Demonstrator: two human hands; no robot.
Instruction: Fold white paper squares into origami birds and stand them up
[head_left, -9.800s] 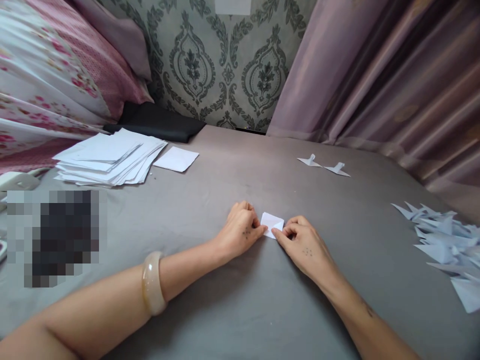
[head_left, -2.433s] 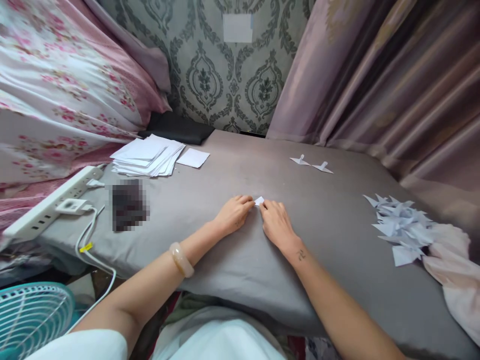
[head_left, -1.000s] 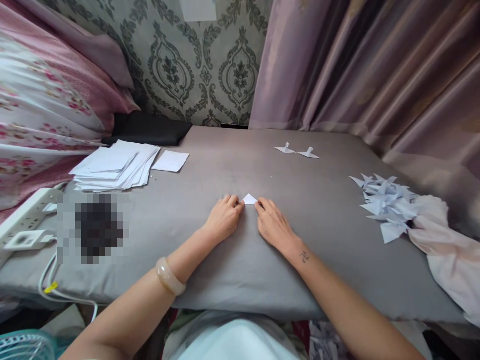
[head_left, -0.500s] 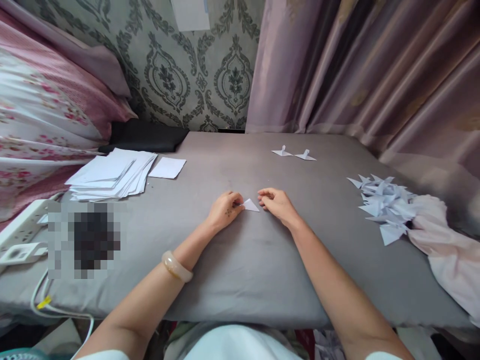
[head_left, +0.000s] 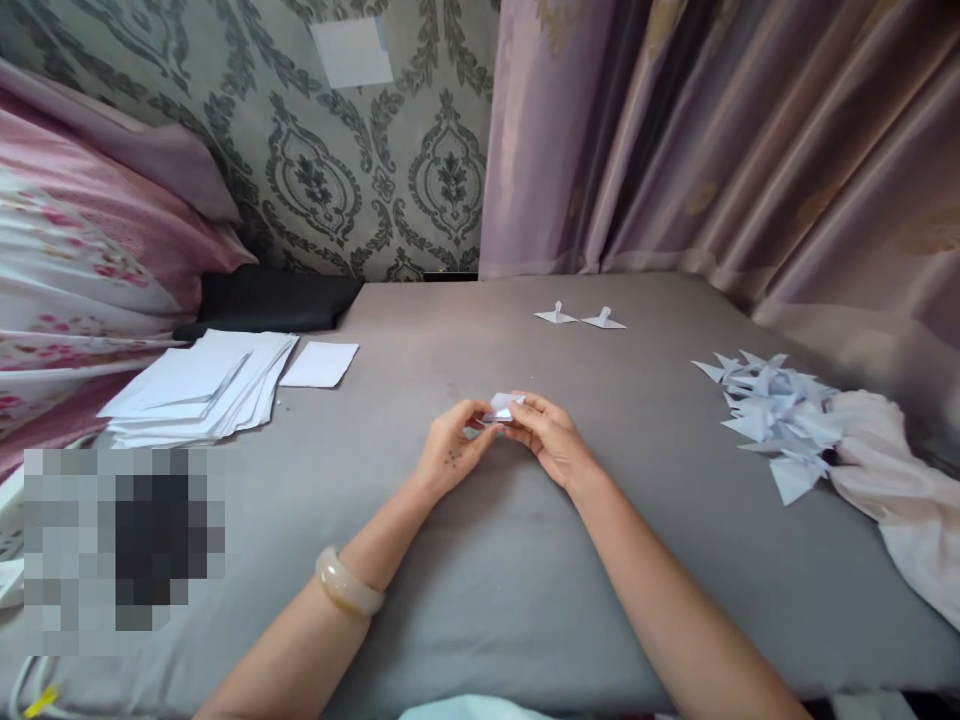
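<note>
A small folded piece of white paper (head_left: 504,406) is held between both hands, over the middle of the grey-covered table (head_left: 495,560). My left hand (head_left: 454,440) pinches its left side, thumb below and fingers behind. My right hand (head_left: 549,430) grips the right side, its thumb lying on top of the paper. The fingertips partly hide the paper's edges. A pale bangle (head_left: 349,582) circles the left wrist.
Two folded paper birds (head_left: 556,314) stand at the back. A heap of similar paper figures (head_left: 784,405) lies at right against a pale pink cloth (head_left: 877,450). On the left are a stack of white paper (head_left: 202,385), a single square sheet (head_left: 321,364) and a black folded item (head_left: 277,303).
My right hand has come left and taken hold of the paper, which was a small triangle in my left hand alone. The paper now shows a flatter, four-sided face. The view has shifted slightly.
</note>
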